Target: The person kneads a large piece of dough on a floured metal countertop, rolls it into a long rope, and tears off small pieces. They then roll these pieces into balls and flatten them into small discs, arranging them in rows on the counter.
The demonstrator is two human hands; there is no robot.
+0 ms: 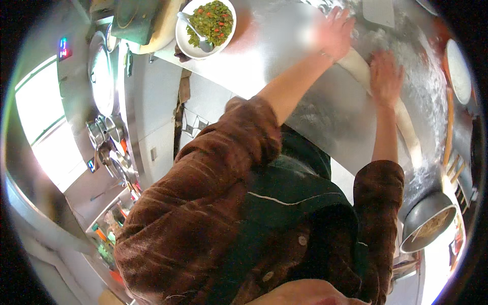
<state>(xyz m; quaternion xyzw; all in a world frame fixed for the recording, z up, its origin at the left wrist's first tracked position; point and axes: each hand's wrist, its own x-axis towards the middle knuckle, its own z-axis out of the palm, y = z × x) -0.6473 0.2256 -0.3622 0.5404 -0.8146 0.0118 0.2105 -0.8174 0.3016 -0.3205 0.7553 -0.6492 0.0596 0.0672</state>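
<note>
A long rope of pale dough [406, 122] lies across the floured metal worktop [320, 95]. My left hand [337, 34] rests palm down over its far end, fingers stretched out and slightly blurred. Closer to me, the flat palm of my right hand [387, 78] lies on the middle of the rope, its fingers spread. Neither hand is closed around the dough. The parts of the rope under the palms are hidden. White flour [431, 72] is scattered along the worktop beyond the dough.
A white bowl [182, 40] of chopped green and red food holds a spoon [206, 45], near the worktop's left edge. On the right are a metal bowl [410, 232], a thin wooden stick [450, 126] and a round white item [458, 71]. A pale flat sheet [377, 11] lies beyond my hands.
</note>
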